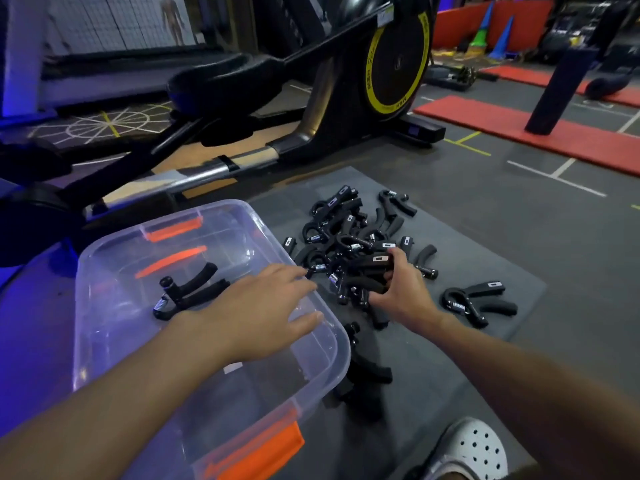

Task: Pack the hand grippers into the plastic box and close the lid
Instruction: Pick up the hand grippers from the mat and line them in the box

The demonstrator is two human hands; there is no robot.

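The clear plastic box stood open, with one hand gripper lying inside near its left wall. The left hand was flat over the box's right rim, fingers straight and holding nothing. Just right of the box, the right hand gripped a black gripper at the near edge of the pile. Farther right of the box, the grey mat lay bare.

Both bare forearms reach forward from the bottom edge, the left one crossing from the lower left and the right one from the lower right. The left hand is palm down, fingers straight and slightly spread, thumb held out. The right hand curls fingers and thumb round a black gripper.
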